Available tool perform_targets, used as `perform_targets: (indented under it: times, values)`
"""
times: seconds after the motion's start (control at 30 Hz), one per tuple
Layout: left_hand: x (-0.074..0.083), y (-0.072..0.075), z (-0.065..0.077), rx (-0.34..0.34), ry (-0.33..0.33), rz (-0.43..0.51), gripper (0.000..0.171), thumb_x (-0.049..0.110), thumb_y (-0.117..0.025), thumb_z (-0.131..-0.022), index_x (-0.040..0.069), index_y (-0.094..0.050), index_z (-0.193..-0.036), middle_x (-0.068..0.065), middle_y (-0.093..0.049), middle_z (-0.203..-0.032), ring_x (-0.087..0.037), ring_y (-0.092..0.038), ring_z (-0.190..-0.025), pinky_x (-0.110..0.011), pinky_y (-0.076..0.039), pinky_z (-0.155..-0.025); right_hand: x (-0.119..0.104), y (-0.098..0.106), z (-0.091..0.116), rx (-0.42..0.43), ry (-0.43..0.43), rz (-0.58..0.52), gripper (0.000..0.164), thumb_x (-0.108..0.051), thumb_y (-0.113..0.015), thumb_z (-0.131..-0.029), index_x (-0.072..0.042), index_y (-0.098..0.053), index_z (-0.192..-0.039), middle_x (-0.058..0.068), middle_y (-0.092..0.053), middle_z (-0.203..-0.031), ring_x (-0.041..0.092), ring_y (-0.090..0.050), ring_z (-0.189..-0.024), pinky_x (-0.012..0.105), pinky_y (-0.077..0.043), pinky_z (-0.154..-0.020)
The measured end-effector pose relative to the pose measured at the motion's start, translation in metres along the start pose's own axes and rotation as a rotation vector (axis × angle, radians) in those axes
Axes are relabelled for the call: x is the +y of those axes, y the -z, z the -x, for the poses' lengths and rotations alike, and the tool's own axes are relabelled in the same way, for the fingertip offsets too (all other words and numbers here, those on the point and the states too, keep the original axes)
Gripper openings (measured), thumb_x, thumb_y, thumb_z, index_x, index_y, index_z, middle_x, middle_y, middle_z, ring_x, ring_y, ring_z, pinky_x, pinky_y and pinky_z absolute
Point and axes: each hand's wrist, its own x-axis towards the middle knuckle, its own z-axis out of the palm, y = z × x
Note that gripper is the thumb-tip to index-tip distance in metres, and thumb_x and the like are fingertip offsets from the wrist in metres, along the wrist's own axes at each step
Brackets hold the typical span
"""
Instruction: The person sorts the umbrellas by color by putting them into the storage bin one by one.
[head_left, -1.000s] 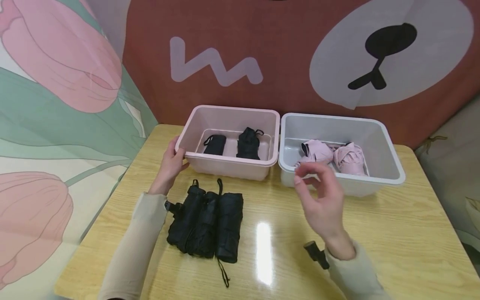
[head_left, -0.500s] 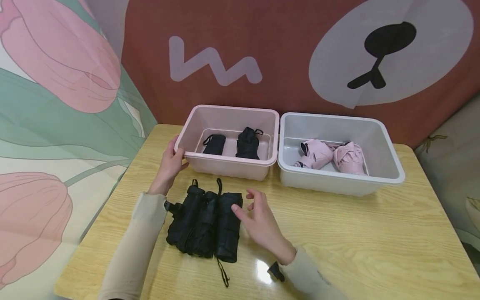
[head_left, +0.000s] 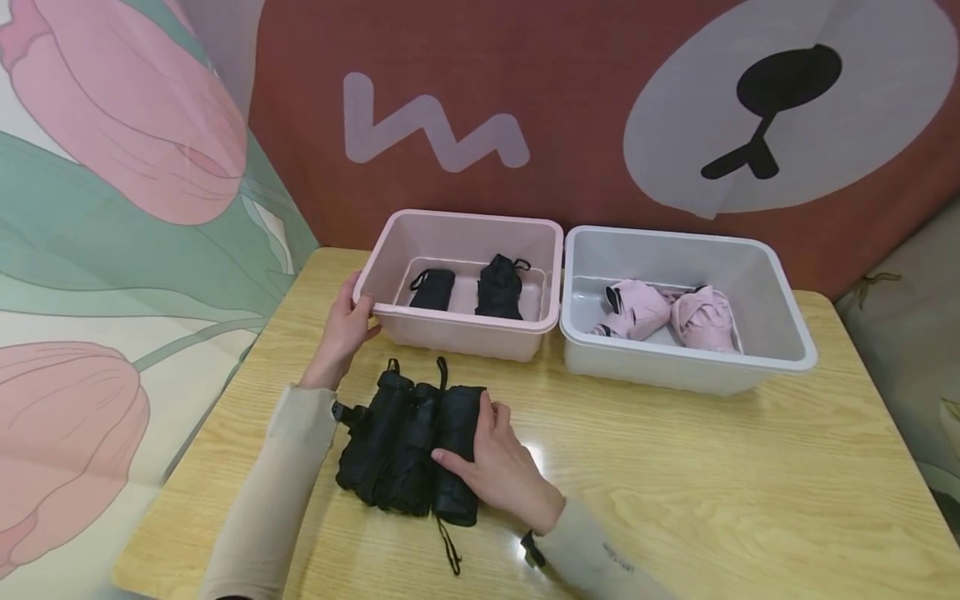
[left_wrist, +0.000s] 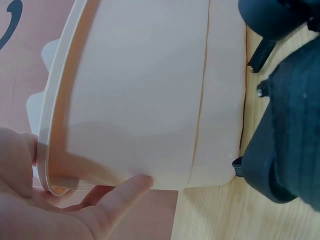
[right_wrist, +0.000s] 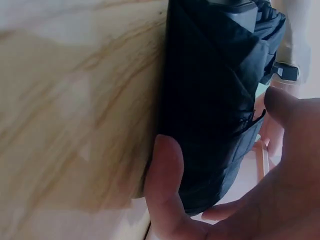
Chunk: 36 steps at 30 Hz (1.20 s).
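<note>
Three folded black umbrellas lie side by side on the table in the head view. My right hand [head_left: 506,467] holds the rightmost umbrella [head_left: 456,425], thumb over its top and fingers along its right side; the right wrist view shows a finger low against the black fabric [right_wrist: 210,95]. To its left lie the middle umbrella [head_left: 412,450] and the left umbrella [head_left: 378,437]. My left hand [head_left: 341,337] grips the front left corner of the pink bin [head_left: 465,323], its thumb against the outer wall [left_wrist: 135,100]. Inside that bin are a black pouch-like bundle [head_left: 432,290] and a black umbrella [head_left: 499,290].
Right beside the pink bin stands a grey-white bin [head_left: 690,367] holding pink folded umbrellas [head_left: 703,318]. Both bins stand at the back of the wooden table [head_left: 675,483], against a printed cloth backdrop [head_left: 570,108]. A cord loop [head_left: 452,550] trails toward the front.
My right hand has come from in front of the grey-white bin, moving left and down, and now takes hold of the rightmost black umbrella. My left hand stays on the pink bin.
</note>
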Motion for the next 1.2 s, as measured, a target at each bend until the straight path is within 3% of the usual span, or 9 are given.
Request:
perform_targets:
  times: [0.2,0.33,0.47,0.9,1.2]
  values:
    - [-0.012,0.000,-0.010,0.024,-0.021,-0.017,0.056,0.029,-0.036,-0.103,0.026,-0.015,-0.155,-0.007,-0.024,-0.159,-0.034,-0.038,-0.138,-0.058,-0.040,-0.105,-0.001,-0.001,-0.002,-0.015,-0.014,0.055,0.109,-0.064,-0.062,-0.082,0.000,-0.010,-0.154,0.025,-0.031,-0.142,0.035,-0.054,-0.115,0.041,-0.056,-0.077]
    - [-0.012,-0.002,-0.011,0.026,-0.025,-0.010,0.057,0.026,-0.036,-0.102,0.026,-0.015,-0.155,-0.008,-0.025,-0.159,-0.033,-0.038,-0.137,-0.056,-0.041,-0.105,0.000,0.002,-0.002,-0.036,-0.036,0.081,0.106,-0.054,-0.066,-0.082,-0.001,-0.008,-0.154,0.027,-0.035,-0.137,0.028,-0.060,-0.090,0.035,-0.051,-0.060]
    - [-0.011,-0.003,-0.012,0.022,-0.022,-0.007,0.056,0.026,-0.036,-0.102,0.026,-0.015,-0.155,-0.008,-0.025,-0.159,-0.033,-0.038,-0.137,-0.056,-0.041,-0.105,0.001,0.008,-0.002,-0.064,-0.057,0.098,0.107,-0.046,-0.067,-0.079,-0.003,-0.006,-0.155,0.030,-0.038,-0.133,0.023,-0.052,-0.067,0.033,-0.043,-0.052]
    - [-0.010,-0.002,-0.010,0.023,-0.027,-0.001,0.056,0.026,-0.035,-0.102,0.026,-0.015,-0.155,-0.008,-0.025,-0.159,-0.034,-0.038,-0.136,-0.056,-0.040,-0.106,0.006,0.021,-0.001,-0.102,-0.075,0.154,0.110,-0.048,-0.073,-0.076,-0.004,-0.010,-0.155,0.034,-0.039,-0.137,0.032,-0.061,-0.081,0.043,-0.050,-0.061]
    - [-0.012,-0.001,-0.008,0.013,-0.038,0.008,0.056,0.028,-0.036,-0.103,0.027,-0.015,-0.155,-0.008,-0.025,-0.159,-0.034,-0.038,-0.137,-0.058,-0.039,-0.106,0.005,0.018,-0.002,-0.083,-0.050,0.170,0.115,-0.052,-0.077,-0.073,0.001,-0.014,-0.153,0.034,-0.044,-0.130,0.030,-0.060,-0.072,0.042,-0.050,-0.056]
